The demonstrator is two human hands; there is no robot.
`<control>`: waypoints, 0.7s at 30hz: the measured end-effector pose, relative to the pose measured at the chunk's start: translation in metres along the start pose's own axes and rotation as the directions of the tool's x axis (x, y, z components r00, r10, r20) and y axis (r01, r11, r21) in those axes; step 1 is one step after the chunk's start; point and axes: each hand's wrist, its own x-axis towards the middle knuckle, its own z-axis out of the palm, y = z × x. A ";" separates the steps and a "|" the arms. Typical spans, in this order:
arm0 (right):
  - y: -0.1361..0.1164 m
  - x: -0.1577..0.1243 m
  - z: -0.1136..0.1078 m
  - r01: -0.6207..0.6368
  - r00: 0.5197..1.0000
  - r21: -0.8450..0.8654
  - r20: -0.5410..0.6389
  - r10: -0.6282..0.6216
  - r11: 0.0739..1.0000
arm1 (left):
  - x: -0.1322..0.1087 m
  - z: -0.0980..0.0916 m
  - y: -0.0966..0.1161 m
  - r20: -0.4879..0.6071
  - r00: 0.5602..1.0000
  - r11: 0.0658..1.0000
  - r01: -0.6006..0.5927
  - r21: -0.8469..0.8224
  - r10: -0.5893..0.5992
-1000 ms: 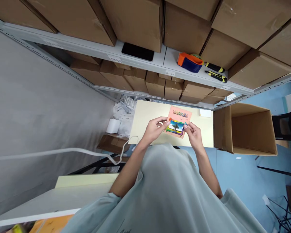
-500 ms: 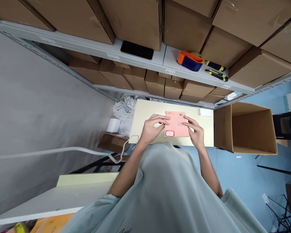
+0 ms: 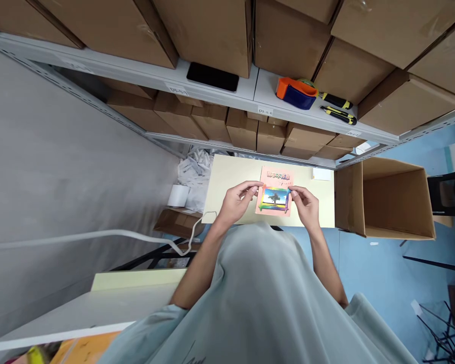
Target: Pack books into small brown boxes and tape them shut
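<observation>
Over the cream table (image 3: 231,172), a pink booklet (image 3: 275,198) with a tree picture and rainbow border on its cover is held face up, its title toward the table's far edge. Its left edge is pinched between the thumb and fingers of the left hand (image 3: 237,203), and its right edge is gripped likewise by the right hand (image 3: 306,206); whether the table is touched by the booklet cannot be told. Near the table's far right corner, a small white box (image 3: 321,174) is set down. Just right of the table, an open carton (image 3: 398,197) is placed; left of it, a white roll (image 3: 178,195) is seen. Above the table's far edge, a black smartphone (image 3: 212,77), an orange-and-blue tape dispenser (image 3: 296,95) and two utility knives (image 3: 339,115) are kept on a metal shelf (image 3: 246,97) lined with cardboard boxes (image 3: 208,35).
</observation>
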 end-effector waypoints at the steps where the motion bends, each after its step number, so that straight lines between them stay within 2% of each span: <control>1: -0.001 0.000 -0.001 -0.021 1.000 0.010 0.012 0.021 1.000 | 0.000 -0.002 0.000 0.017 1.000 1.000 0.004 -0.001 -0.004; 4: -0.003 0.001 -0.003 -0.079 0.995 0.054 0.062 0.075 0.995 | 0.002 -0.004 -0.001 0.056 0.998 0.999 0.044 -0.019 -0.042; 9: 0.003 0.000 0.002 -0.210 0.974 0.080 0.098 0.202 0.974 | 0.003 -0.001 -0.003 0.021 0.991 0.990 0.133 -0.039 -0.132; 16: 0.024 -0.004 0.020 -0.328 0.942 0.168 0.131 0.309 0.930 | 0.003 0.001 -0.006 -0.030 0.996 0.996 0.082 -0.022 -0.082; 21: 0.031 -0.008 0.027 -0.345 0.937 0.189 0.125 0.326 0.920 | -0.002 -0.005 -0.007 0.002 1.000 0.994 -0.018 0.106 0.018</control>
